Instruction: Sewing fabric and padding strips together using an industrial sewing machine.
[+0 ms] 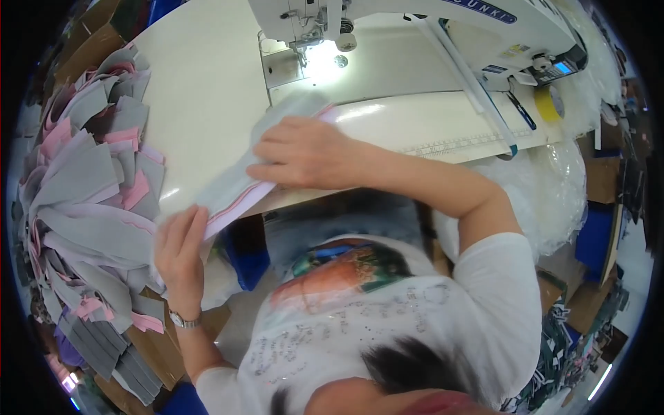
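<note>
Grey fabric strip [232,185] lies diagonally over the front left of the white bench [207,69], upper end just short of the lit needle area of the sewing machine [477,45], lower end at the bench edge. Its near side shows a pale lilac border with a red line; upper end is blurred. Left hand [180,252], metal wristwatch [185,320] below it, has the lower end: fingers close together, bent over the cloth, gap closed down on it, thumb hidden. Right hand [308,152] is on top around mid-to-upper strip, fingers partly curled and slightly spread, touching the cloth; can't tell if they pinch it or just press. Big heap of grey and pink cut pieces [83,187] at left, right beside the left hand. Far right of bench: dark tweezers [521,111] next to a yellow tape roll [543,104]. Clear plastic sheeting [553,194] bunched past the bench's right front edge.
</note>
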A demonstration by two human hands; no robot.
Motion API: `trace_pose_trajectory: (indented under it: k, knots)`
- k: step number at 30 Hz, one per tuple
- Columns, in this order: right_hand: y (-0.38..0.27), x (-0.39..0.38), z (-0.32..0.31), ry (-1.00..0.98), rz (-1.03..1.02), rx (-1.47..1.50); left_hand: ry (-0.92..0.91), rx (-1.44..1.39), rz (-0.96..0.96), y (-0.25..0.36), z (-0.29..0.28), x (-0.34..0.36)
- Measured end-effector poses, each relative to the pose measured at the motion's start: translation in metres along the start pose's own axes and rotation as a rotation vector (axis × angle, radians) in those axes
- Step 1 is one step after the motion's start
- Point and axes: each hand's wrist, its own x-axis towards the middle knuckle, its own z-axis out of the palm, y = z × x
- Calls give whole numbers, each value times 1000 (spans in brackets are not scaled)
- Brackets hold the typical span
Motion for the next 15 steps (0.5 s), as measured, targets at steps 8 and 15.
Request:
trace_pose_trajectory:
  k: [8, 15]
  knots:
    - [9, -116, -39, 112, 518, -298, -110, -256, 203, 17, 67, 93]
    - [55, -203, -95, 217, 1197, -925, -80, -162, 220, 14, 67, 104]
